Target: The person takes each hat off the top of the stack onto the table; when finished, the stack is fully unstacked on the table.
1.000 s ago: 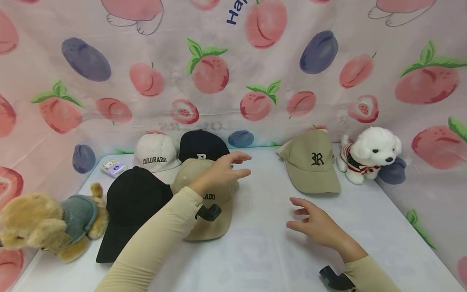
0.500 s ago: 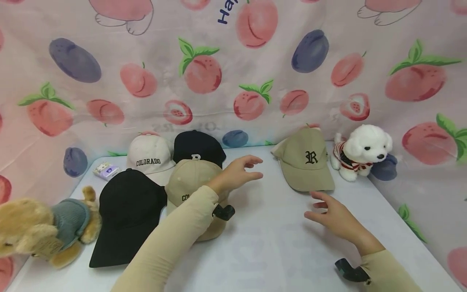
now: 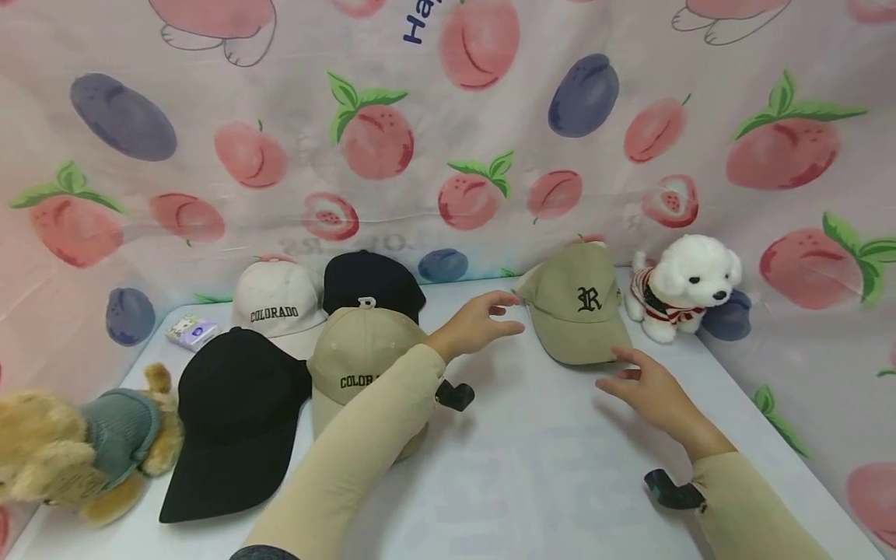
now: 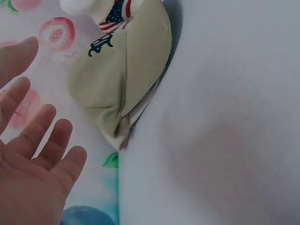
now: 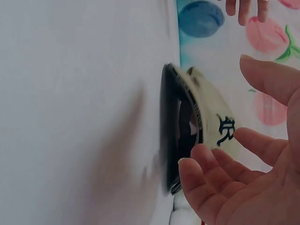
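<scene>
A khaki baseball cap with a black letter R (image 3: 577,303) sits at the back right of the white table. My left hand (image 3: 479,323) hovers to the left of this cap, fingers spread and holding nothing. The right hand (image 3: 647,389) is just in front of the cap's brim on its right side, also holding nothing, with fingers loosely bent. In the left wrist view the left palm (image 4: 33,178) shows apart from the cap (image 4: 126,70). In the right wrist view the right fingers (image 5: 206,183) overlap the cap; whether they touch it I cannot tell.
At left stand a black cap (image 3: 234,420), a tan Colorado cap (image 3: 364,350) partly behind my left sleeve, a white cap (image 3: 276,299) and a navy cap (image 3: 371,284). A brown plush dog (image 3: 105,435), a small purple pack (image 3: 192,332) and a white plush dog (image 3: 682,288) flank them.
Both hands have moved toward the khaki R cap, the left to the right and the right forward and rightward. The head view has turned slightly right. The caps have stayed in place.
</scene>
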Tool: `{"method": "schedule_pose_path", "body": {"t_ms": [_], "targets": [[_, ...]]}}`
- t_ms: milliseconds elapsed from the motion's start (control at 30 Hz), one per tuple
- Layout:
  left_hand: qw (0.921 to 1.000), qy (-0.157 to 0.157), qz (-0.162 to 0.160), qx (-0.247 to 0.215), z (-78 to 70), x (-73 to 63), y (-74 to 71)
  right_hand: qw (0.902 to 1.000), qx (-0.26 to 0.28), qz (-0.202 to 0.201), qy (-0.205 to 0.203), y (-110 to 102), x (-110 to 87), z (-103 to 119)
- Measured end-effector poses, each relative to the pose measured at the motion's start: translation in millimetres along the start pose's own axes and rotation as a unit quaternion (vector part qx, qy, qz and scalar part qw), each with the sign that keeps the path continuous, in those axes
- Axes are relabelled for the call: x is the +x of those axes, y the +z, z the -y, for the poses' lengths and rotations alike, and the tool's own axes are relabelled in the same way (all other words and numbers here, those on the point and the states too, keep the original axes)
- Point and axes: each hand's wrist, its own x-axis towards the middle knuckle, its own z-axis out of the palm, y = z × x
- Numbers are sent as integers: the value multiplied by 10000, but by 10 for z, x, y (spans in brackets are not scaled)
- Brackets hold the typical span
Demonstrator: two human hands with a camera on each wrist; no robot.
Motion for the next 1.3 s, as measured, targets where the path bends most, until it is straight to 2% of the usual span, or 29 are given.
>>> {"method": "schedule_pose_path", "body": {"t_ms": [200, 500, 700, 833, 1100, 1300], "targets": [[9996, -129, 13, -241, 87, 119, 124, 9996, 33, -112, 247, -10, 97, -45], [9995, -157, -45, -284, 95, 174, 233, 9987, 195, -219, 407, -21, 234, -118], [9990, -317, -39, -319, 98, 192, 266, 9976, 157, -173, 650, -14, 384, -182], [9989, -303, -28, -343, 97, 204, 278, 9964, 120, -198, 816, -13, 462, -188], [9988, -332, 34, -352, 92, 218, 285, 9927, 169, -273, 1163, -8, 523, -204], [9989, -344, 51, -306, 98, 243, 278, 9916, 115, -230, 1266, -12, 505, -224]]}}
